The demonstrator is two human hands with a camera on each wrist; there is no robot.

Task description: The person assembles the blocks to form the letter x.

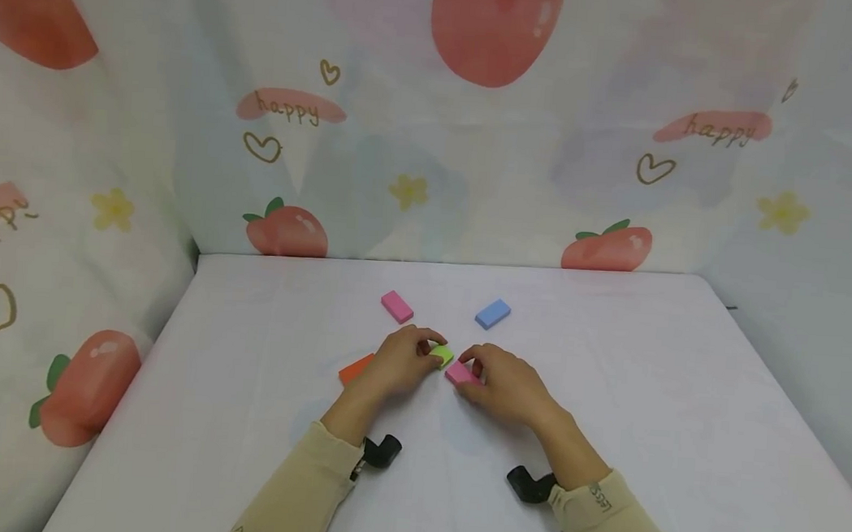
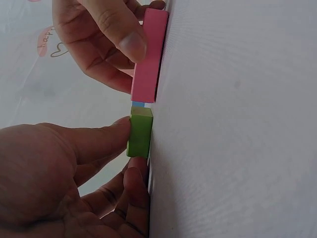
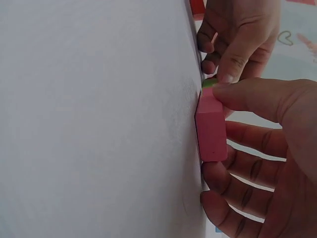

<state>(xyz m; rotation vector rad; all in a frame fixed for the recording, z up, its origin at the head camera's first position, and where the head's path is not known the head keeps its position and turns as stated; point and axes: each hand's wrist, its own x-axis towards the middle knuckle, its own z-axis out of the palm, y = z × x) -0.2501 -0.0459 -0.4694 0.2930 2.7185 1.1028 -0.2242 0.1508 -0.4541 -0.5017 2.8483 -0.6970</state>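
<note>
Mid-table, toward near edge: left hand [image 1: 400,364] pinches green block [image 1: 442,354] flat on white table [image 1: 681,412]. Right hand [image 1: 507,383] grips pink block [image 1: 459,372], ends nearly touching, likely for alignment. Orange block [image 1: 355,368] beside left hand; second pink block [image 1: 397,306], blue block [image 1: 492,313] toward far edge.

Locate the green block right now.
In the head view the green block lies mid-table, pinched by the left hand, just left of the pink block that the right hand holds.
</note>
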